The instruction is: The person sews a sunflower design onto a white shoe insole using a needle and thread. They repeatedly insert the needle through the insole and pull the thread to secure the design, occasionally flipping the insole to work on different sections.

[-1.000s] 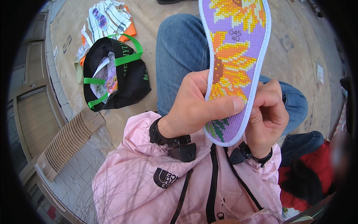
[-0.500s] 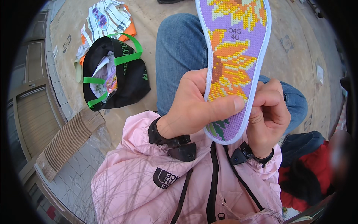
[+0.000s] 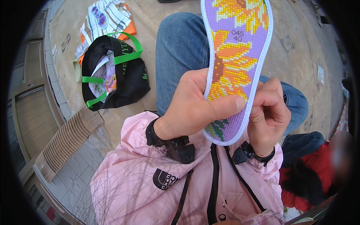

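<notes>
A: Where is the insole (image 3: 234, 69)?
B: Held up before the person, its flowered purple face toward the wearer, its top running out of view. The left hand (image 3: 191, 103) grips its lower left side, thumb flat on the face, other fingers hidden behind.

A: And the right hand (image 3: 272, 110)?
B: By the insole's right edge, fingers curled, thumb and forefinger pressed together; whether they touch that edge or pinch something thin is too small to tell.

A: Which step is this?
B: Seemingly close work at the edge, the left hand steadying. The next move would call for a firm left grip and fine right fingertips.

A: Farther out?
B: Jeans (image 3: 180, 52) behind the insole; left of it, a black bag (image 3: 133, 80); upper left, striped cloth (image 3: 116, 22) bearing a second insole (image 3: 99, 17).
</notes>
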### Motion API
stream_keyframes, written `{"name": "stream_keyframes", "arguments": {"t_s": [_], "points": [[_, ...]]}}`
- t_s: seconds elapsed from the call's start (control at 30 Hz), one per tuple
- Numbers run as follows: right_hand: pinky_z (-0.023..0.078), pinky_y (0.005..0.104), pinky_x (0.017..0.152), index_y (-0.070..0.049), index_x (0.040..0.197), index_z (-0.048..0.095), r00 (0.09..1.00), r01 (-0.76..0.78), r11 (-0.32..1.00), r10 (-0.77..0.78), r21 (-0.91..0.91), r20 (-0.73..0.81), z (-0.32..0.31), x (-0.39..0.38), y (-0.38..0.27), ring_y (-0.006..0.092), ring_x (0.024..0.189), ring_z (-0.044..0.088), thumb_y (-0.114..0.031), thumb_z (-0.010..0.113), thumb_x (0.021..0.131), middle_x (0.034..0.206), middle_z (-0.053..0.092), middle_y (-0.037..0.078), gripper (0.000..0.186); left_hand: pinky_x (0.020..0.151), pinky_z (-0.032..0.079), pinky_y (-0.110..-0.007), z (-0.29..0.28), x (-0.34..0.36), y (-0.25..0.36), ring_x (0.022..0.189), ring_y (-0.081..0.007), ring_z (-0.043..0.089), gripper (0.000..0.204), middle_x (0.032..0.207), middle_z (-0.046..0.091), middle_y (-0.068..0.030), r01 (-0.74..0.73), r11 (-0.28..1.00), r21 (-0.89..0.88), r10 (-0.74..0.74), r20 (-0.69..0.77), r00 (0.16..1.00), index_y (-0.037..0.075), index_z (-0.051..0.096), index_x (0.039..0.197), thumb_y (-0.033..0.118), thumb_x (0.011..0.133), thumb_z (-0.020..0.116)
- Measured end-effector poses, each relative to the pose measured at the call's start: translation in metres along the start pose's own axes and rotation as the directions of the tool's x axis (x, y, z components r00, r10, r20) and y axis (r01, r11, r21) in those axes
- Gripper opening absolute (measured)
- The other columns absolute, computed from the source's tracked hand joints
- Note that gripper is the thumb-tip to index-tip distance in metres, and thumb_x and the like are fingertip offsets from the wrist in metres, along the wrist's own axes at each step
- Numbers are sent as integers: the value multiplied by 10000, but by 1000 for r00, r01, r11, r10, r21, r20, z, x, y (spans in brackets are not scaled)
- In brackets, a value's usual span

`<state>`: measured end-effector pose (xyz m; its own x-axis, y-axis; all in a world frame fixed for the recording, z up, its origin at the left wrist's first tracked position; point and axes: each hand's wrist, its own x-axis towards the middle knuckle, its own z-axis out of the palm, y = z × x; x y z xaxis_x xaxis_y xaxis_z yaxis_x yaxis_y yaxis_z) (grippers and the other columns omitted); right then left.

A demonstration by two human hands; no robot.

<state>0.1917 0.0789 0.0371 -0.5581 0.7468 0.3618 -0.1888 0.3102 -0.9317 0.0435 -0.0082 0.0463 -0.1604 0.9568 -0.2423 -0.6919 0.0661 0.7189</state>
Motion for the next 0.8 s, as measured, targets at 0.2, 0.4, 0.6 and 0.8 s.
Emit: {"name": "stream_keyframes", "arguments": {"t_s": [0.2,0.4,0.6,0.8], "points": [[317,260,574,14,840,662,995,103,984,-100,-147,25,-6,0,0,131,643,436,31,719,812,788,478,49,66,807,512,-259,-3,0,0,916,-91,622,313,1029,679,-28,42,999,-8,-42,28,999,-18,638,1111,50,825,745],[321,258,569,16,822,644,997,72,986,-77,-149,-30,1,-3,0,129,643,439,44,719,806,790,477,51,82,821,507,-266,1,-3,-1,931,-89,617,312,1038,679,-29,-47,996,74,47,-3,999,-16,634,1124,52,835,733],[325,254,574,13,820,630,999,-5,998,3,-56,-49,3,-8,1,120,644,438,2,717,832,798,478,48,88,831,508,-274,1,-3,-2,938,-90,619,313,1047,681,-35,-63,995,76,63,5,998,-17,632,1120,61,837,739],[332,254,592,11,833,635,1000,-21,999,21,41,3,3,-4,4,119,654,443,-31,710,853,813,475,40,89,815,514,-272,-1,-2,-3,914,-98,628,319,1037,683,-42,-29,999,-34,29,18,999,-24,632,1118,56,831,746]]}}
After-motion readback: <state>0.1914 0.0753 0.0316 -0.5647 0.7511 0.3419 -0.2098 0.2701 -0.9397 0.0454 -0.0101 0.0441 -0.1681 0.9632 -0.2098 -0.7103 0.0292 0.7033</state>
